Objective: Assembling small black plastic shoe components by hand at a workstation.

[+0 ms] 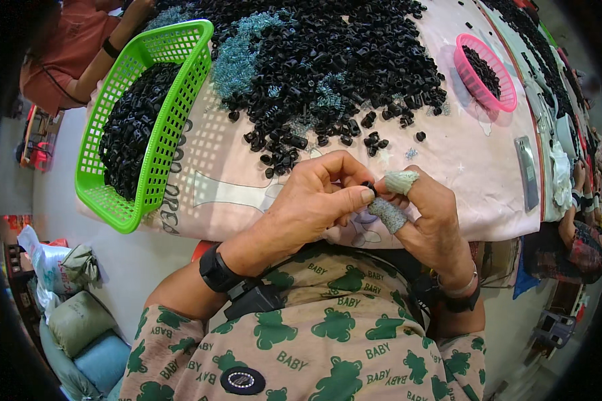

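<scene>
1. Head view, nearest the camera: a patterned shirt [328, 347] with green bears, and a black wristband [215, 271] on the left forearm
2. The left hand [314, 204] is pinched closed: thumb and forefinger grip a small black part [368, 188] at the fingertips, just above the table edge
3. The right hand [431, 220] meets it from the other side; two of its fingers wear knitted cots [400, 182], and the upper one touches the part. Whether this hand truly grips the part or only steadies it, I cannot tell
4. Behind the hands a pink cloth [234, 180] covers the table, with a big pile [334, 60] of black parts mixed with bluish scraps
5. A green basket [160, 134] at left holds more black parts; a pink basket [485, 70] sits far right, well apart
6. Doing it well, as I judge: keep the part at the fingertips, work with the covered fingers, hold it over the cloth so a slip lands there
</scene>
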A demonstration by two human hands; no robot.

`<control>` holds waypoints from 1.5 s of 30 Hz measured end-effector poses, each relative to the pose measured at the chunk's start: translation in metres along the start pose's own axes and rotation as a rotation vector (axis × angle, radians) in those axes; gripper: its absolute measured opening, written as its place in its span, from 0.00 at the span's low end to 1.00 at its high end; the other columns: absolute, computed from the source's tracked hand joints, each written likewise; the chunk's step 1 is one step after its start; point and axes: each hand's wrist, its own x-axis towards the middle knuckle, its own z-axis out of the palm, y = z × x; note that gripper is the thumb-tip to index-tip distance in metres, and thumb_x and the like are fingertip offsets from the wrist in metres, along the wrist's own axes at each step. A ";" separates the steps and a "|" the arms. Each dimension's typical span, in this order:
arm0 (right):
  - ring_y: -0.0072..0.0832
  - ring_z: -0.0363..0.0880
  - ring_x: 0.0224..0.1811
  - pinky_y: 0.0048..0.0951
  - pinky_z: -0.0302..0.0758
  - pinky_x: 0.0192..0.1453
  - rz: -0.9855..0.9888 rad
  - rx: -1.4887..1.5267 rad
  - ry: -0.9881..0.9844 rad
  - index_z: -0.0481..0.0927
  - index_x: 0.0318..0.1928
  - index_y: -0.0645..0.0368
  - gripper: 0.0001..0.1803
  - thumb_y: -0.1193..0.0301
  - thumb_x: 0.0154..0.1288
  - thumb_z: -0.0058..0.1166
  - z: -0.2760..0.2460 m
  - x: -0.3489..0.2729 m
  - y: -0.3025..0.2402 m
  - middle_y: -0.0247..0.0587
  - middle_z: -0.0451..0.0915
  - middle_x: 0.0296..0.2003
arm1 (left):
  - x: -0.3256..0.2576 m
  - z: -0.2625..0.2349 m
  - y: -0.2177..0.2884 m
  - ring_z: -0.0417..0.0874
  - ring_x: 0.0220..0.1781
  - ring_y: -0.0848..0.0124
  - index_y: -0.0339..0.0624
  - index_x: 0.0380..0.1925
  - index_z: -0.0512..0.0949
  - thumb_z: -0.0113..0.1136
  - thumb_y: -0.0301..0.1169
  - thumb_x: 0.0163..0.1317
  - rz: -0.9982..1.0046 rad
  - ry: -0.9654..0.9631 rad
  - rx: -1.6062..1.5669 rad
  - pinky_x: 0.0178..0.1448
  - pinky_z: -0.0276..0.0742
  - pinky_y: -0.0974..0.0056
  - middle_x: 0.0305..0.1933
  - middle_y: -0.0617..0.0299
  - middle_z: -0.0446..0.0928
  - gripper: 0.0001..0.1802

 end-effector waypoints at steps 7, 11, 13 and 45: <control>0.33 0.77 0.30 0.27 0.72 0.36 0.093 -0.313 0.215 0.78 0.39 0.66 0.08 0.79 0.57 0.56 -0.044 0.001 0.016 0.47 0.76 0.30 | -0.001 0.000 -0.001 0.74 0.20 0.85 0.39 0.39 0.73 0.56 0.31 0.65 -0.008 -0.041 -0.115 0.20 0.65 0.81 0.29 0.66 0.77 0.08; 0.34 0.75 0.31 0.26 0.71 0.38 0.149 -0.307 0.205 0.78 0.39 0.68 0.08 0.82 0.57 0.52 -0.054 -0.001 0.029 0.48 0.74 0.30 | -0.001 0.002 0.002 0.74 0.21 0.84 0.38 0.40 0.73 0.56 0.32 0.65 -0.085 -0.093 -0.082 0.21 0.65 0.81 0.30 0.66 0.77 0.09; 0.35 0.75 0.31 0.27 0.71 0.38 0.105 -0.290 0.176 0.78 0.39 0.68 0.09 0.83 0.57 0.51 -0.051 -0.001 0.034 0.47 0.74 0.30 | -0.002 0.001 0.003 0.73 0.21 0.85 0.38 0.41 0.74 0.56 0.32 0.65 -0.097 -0.111 -0.047 0.22 0.65 0.81 0.30 0.67 0.77 0.10; 0.37 0.75 0.32 0.27 0.70 0.37 0.103 -0.340 0.204 0.80 0.44 0.63 0.18 0.86 0.53 0.45 -0.034 0.010 0.043 0.47 0.73 0.33 | 0.001 -0.002 -0.002 0.68 0.26 0.88 0.38 0.41 0.78 0.57 0.34 0.65 -0.083 -0.197 0.120 0.28 0.64 0.80 0.30 0.73 0.73 0.11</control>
